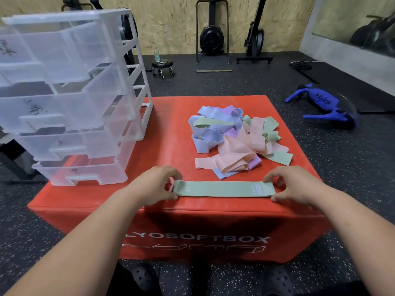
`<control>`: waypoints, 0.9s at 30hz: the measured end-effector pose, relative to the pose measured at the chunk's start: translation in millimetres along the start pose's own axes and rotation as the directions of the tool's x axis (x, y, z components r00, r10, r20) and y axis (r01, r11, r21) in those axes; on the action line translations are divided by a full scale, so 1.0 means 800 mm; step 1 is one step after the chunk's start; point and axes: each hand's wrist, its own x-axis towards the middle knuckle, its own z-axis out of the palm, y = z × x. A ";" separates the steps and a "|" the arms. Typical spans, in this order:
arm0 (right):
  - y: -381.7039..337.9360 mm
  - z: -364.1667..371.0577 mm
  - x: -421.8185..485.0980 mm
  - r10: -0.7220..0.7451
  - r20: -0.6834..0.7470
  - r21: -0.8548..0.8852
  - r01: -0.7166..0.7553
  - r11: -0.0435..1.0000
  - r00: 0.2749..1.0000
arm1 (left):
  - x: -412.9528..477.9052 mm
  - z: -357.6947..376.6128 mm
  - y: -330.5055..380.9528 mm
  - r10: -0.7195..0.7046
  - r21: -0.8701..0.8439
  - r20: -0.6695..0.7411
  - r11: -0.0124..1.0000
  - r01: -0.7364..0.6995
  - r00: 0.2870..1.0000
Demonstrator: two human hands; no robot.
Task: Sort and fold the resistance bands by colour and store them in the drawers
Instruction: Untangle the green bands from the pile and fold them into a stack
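A green resistance band (222, 189) lies flat and stretched out along the near edge of the red soft box (171, 124). My left hand (156, 185) pinches its left end between thumb and fingers. My right hand (290, 185) pinches its right end the same way. Behind the band sits a tangled pile of bands (233, 139) in blue, purple, pink and green. A clear plastic drawer unit (70, 99) stands on the box's left side, its several drawers pulled partly out and looking empty.
The box stands on a dark speckled gym floor. A blue exercise device (324, 105) lies on the floor to the right. A small wheeled stool (162, 68) with a bottle, and black machines against the wooden wall, stand behind.
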 end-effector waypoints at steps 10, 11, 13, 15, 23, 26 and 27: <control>0.005 -0.001 -0.003 -0.008 0.000 0.034 0.008 0.999 1.000 | 0.004 0.007 -0.004 0.006 0.031 -0.016 0.999 -0.006 1.000; 0.005 -0.001 -0.003 -0.005 -0.001 0.036 0.005 0.999 1.000 | 0.005 0.007 -0.003 0.009 0.034 -0.011 0.999 -0.009 1.000; 0.007 -0.001 -0.003 0.003 -0.002 0.042 -0.002 0.999 1.000 | 0.008 0.008 -0.004 0.015 0.047 -0.002 0.999 -0.015 1.000; 0.007 -0.001 -0.003 0.007 0.001 0.040 -0.007 0.999 1.000 | 0.009 0.008 -0.004 0.016 0.055 0.005 0.998 -0.016 1.000; 0.013 -0.008 0.004 0.014 -0.019 0.147 -0.011 0.989 1.000 | 0.020 0.000 0.002 0.087 0.002 -0.039 0.996 -0.087 0.995; 0.025 -0.004 0.017 0.058 -0.106 0.178 -0.039 0.983 0.993 | 0.029 0.002 0.010 0.105 -0.011 -0.055 0.994 -0.106 0.993; 0.029 -0.003 0.023 0.082 -0.142 0.156 -0.060 0.986 0.986 | 0.034 0.003 0.013 0.115 -0.014 -0.062 0.993 -0.116 0.991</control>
